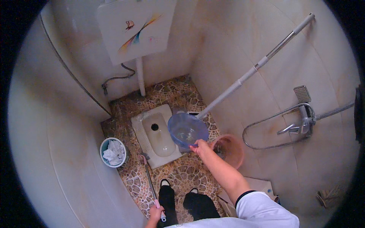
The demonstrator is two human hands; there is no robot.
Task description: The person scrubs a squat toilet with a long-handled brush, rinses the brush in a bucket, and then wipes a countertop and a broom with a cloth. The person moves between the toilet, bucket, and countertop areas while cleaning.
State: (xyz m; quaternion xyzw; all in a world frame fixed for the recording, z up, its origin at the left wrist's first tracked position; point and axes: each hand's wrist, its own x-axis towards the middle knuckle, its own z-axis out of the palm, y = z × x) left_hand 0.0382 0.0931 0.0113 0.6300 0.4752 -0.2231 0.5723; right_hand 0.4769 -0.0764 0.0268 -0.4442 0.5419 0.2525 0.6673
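Observation:
My right hand (200,147) grips the near rim of a translucent blue plastic basin (188,129), held over the right side of a white squat toilet (159,136). Whether the basin holds water I cannot tell for sure; light glints inside it. Low at the left, my left hand (156,212) is closed around the pink handle of a toilet brush (151,182). Its thin shaft slants up to a curved pink end and a dark head beside the toilet's near left edge. Just right of my right forearm stands a translucent pink bucket (229,151).
A waste bin (113,152) with crumpled white paper stands left. A cistern (138,31) hangs above a white pipe (140,77). A long pole (236,84) leans on the right wall, near a shower mixer tap (303,122) with its hose. Cardboard (259,185) lies lower right.

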